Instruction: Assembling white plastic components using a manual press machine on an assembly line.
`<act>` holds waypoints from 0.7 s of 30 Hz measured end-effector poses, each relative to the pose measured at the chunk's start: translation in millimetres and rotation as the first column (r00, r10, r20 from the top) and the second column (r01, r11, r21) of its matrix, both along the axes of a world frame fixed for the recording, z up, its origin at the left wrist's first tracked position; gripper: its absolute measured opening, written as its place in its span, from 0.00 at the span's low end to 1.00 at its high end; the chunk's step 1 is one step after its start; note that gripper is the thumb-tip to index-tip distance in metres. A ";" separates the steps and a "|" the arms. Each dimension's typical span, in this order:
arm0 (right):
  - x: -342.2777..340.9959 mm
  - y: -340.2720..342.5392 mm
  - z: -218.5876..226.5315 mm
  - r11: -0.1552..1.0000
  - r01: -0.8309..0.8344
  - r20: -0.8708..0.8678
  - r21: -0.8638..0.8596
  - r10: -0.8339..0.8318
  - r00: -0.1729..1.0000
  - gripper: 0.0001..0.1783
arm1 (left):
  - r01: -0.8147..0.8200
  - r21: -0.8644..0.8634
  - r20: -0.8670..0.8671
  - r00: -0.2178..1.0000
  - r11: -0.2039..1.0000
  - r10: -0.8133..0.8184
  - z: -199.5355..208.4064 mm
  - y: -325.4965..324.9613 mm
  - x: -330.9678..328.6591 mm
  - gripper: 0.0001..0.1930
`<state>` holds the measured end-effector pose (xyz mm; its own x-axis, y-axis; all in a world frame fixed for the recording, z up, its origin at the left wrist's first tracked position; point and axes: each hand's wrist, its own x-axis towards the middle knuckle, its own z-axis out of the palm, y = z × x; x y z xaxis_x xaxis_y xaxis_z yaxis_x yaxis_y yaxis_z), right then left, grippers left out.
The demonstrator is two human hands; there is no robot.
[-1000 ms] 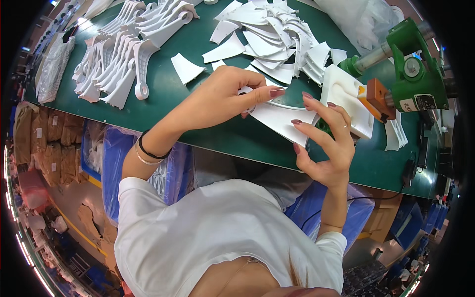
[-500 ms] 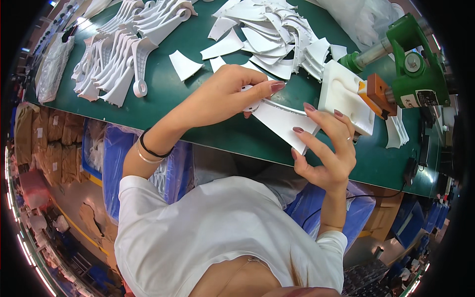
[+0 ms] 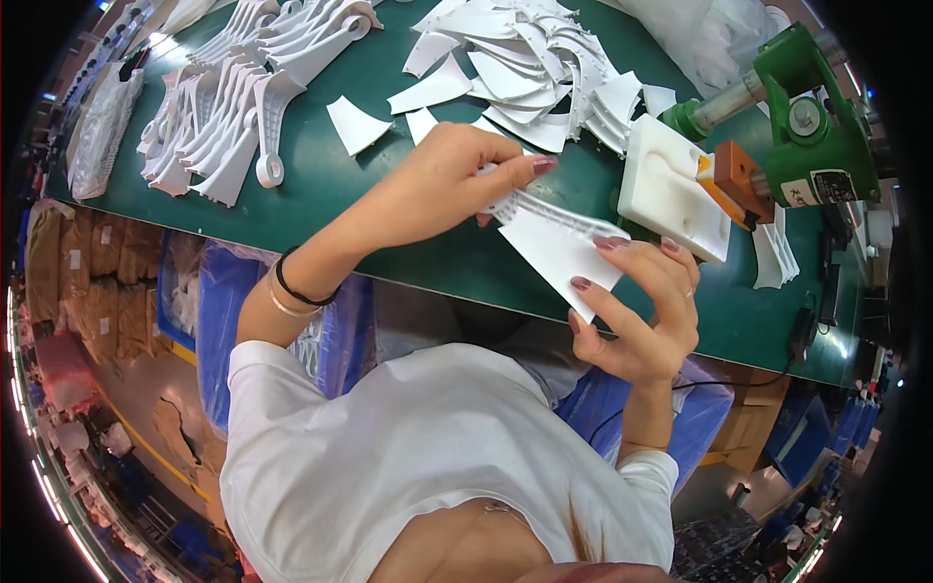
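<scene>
My left hand (image 3: 476, 180) is closed round the narrow end of a white plastic part with a ribbed long side. A smooth, flared white plastic panel (image 3: 559, 255) lies against that part, and both are held up over the near edge of the bench. At the wide end, my right hand (image 3: 641, 301) grips the panel between thumb and fingers, with fingertips on its edge. The left palm hides the narrow end. Just beyond my right hand stands a white block with a moulded hollow (image 3: 671, 185), under a green hand press (image 3: 812, 121) with an orange-brown head (image 3: 741, 180).
A heap of curved white panels (image 3: 525, 68) covers the far middle of the green bench (image 3: 418, 282). Rows of white arm-shaped parts (image 3: 219, 126) lie at left. Clear plastic bags (image 3: 714, 44) sit at far right. Blue lined bins (image 3: 228, 321) stand below the bench edge.
The held part has tipped so more of its ribbed side shows. My right fingers have shifted slightly down along the panel's wide end. My left hand keeps its grip.
</scene>
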<state>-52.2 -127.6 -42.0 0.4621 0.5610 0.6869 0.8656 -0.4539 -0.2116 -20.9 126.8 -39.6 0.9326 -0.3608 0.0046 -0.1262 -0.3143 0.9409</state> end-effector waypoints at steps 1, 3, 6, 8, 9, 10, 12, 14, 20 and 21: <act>-2.3 -0.5 2.4 1.000 0.006 -0.006 0.010 -0.006 1.000 0.14 | -0.012 0.009 -0.013 1.000 1.000 0.012 -0.7 1.8 1.4 0.18; -2.6 -0.8 3.3 1.000 0.011 -0.009 0.018 -0.011 1.000 0.13 | -0.026 0.017 -0.023 0.999 1.000 0.026 -2.2 2.9 0.9 0.18; 1.1 0.5 0.5 1.000 0.003 -0.015 0.010 -0.003 1.000 0.13 | -0.029 0.038 0.011 1.000 0.999 0.029 -4.4 1.6 -0.9 0.18; 1.4 2.1 0.0 1.000 -0.009 -0.016 -0.009 0.009 1.000 0.13 | 0.011 0.027 -0.006 1.000 1.000 -0.010 -2.2 -0.6 0.2 0.19; 2.1 2.2 -0.8 1.000 -0.010 -0.015 -0.010 0.010 1.000 0.13 | 0.009 0.026 -0.005 1.000 1.000 -0.009 -2.7 -1.2 -0.4 0.19; 2.6 2.1 -2.4 1.000 -0.013 -0.024 -0.008 0.012 1.000 0.14 | -0.009 0.026 -0.017 1.000 1.000 0.009 -3.8 -1.8 -1.7 0.18; 3.0 1.9 -3.2 1.000 -0.014 -0.034 -0.007 0.014 0.999 0.14 | -0.026 0.026 -0.030 0.999 0.999 0.027 -5.2 -2.1 -3.0 0.18; 2.5 1.6 -3.1 0.999 -0.023 -0.051 -0.024 0.021 0.998 0.15 | -0.026 -0.017 -0.056 0.998 1.000 0.025 -6.3 -1.9 -4.2 0.17; 8.6 -1.5 -8.3 0.988 0.014 -0.020 -0.151 -0.017 1.000 0.16 | 0.034 0.053 0.134 0.990 0.998 -0.041 -3.8 -1.7 -9.0 0.18; 8.2 -1.8 -8.2 0.988 0.020 -0.021 -0.150 -0.023 1.000 0.16 | 0.030 0.037 0.115 0.993 0.999 -0.034 -3.8 -3.4 -8.8 0.18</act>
<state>-44.0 -129.4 -50.2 0.4897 0.6466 0.5850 0.8510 -0.5004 -0.1594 -29.7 123.4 -43.4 0.9146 -0.3923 0.0981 -0.2437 -0.3411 0.9079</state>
